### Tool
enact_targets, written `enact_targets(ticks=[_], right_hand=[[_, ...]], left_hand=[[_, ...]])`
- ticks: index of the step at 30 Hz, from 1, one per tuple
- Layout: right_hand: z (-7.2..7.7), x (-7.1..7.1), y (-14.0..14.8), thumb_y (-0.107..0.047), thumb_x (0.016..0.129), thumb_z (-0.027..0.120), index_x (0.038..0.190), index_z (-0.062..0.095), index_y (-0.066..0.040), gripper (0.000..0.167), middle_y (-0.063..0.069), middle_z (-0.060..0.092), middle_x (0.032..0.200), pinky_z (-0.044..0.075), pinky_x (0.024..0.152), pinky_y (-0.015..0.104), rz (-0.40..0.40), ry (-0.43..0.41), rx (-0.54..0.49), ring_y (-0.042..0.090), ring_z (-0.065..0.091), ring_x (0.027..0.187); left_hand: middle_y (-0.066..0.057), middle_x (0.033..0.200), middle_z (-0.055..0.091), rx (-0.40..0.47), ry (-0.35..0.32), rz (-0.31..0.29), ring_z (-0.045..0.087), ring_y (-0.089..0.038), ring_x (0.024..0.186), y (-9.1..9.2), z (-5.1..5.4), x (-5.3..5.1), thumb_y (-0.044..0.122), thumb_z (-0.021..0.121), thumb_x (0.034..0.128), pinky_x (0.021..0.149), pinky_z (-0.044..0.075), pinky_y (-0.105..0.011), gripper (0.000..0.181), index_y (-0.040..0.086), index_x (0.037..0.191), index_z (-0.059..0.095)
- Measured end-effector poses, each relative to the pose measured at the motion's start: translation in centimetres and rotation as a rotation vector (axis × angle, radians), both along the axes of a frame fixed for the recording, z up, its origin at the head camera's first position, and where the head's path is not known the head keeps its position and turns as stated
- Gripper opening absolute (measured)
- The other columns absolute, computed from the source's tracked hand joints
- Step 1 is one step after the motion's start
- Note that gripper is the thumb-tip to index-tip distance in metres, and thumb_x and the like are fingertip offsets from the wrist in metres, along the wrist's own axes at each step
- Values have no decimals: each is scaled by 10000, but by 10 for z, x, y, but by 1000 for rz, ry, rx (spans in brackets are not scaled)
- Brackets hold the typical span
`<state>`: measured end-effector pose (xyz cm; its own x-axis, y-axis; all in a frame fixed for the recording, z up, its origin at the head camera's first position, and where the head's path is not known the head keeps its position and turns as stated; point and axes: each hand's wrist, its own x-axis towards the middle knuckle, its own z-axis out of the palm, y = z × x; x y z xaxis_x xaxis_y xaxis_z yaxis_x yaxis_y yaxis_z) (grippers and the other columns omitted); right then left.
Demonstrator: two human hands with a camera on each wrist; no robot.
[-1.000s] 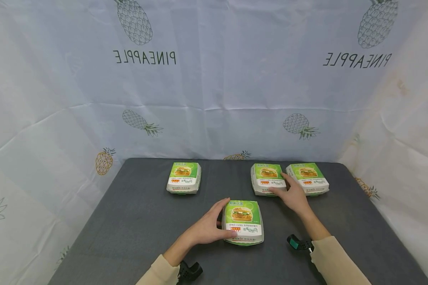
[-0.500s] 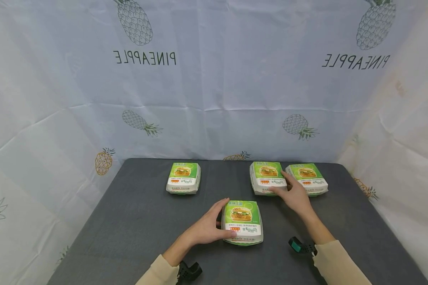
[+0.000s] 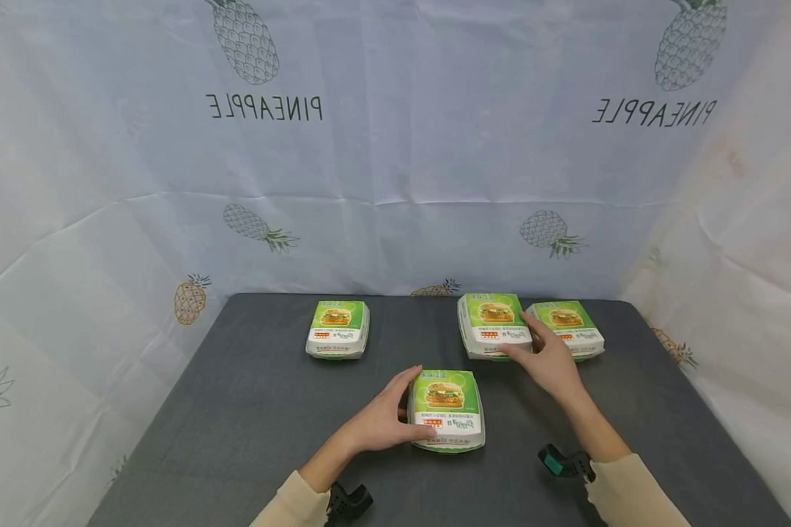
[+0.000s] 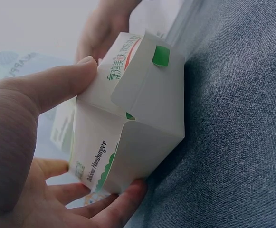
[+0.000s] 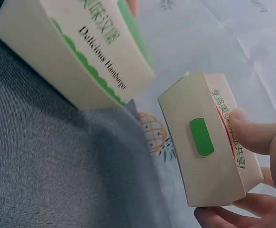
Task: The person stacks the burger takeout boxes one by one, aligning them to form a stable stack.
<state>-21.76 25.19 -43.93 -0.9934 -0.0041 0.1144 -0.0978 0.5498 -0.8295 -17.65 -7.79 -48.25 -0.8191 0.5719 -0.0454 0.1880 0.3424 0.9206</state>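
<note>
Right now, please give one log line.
left hand: grips front box | right hand: grips back-middle box | on table: back-left box, back-right box

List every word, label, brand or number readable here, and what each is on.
"PINEAPPLE", mirrored, twice in the head view: cloth.
"Delicious Hamburger": sides of the near box, in the left hand.
"味汉堡", preceding character cut off: same box.
"共享!", rest of that line partly covered or unclear: middle box, in the right hand.
Too small or blurred: lid print on these, the far-left box and far-right box.
No readable numbers.
</note>
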Motion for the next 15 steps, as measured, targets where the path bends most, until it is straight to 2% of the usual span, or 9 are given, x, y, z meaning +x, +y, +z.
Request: enact_targets(ticks=[4, 9, 12, 15], right_hand=[[5, 5, -1, -458, 915, 759, 1620, 278, -111, 921, 222, 255, 1638, 487, 984, 585, 10, 20, -5, 490, 414, 1382], [13, 13, -4, -462, 909, 765, 1614, 301, -119, 911, 196, 350, 1601, 523, 826, 400, 8, 38, 19, 382, 573, 1191], [18, 19, -6, -461, 906, 768, 1614, 307, -134, 906, 182, 362, 1597, 507, 813, 371, 12, 42, 27, 351, 587, 1160], [22, 25, -7, -452, 909, 769, 1616, 306, -146, 899, 175, 360, 1600, 508, 825, 343, 23, 43, 29, 353, 580, 1195]], left_hand=[[-104, 1661, 164, 2, -2, 2, 545, -213, 1238, 0, 0, 0, 357, 826, 871, 930, 536, -284, 1025, 125, 1636, 185], [-109, 1659, 165, 3, 0, 2, 522, -224, 1263, 0, 1, 1, 351, 824, 872, 936, 534, -286, 1023, 116, 1635, 185], [-113, 1658, 165, 8, 1, 1, 509, -233, 1279, 0, 1, 1, 346, 824, 872, 939, 533, -284, 1024, 113, 1635, 182], [-118, 1658, 160, 13, 1, -2, 519, -234, 1271, 0, 0, 1, 349, 823, 872, 937, 534, -283, 1027, 111, 1635, 178]])
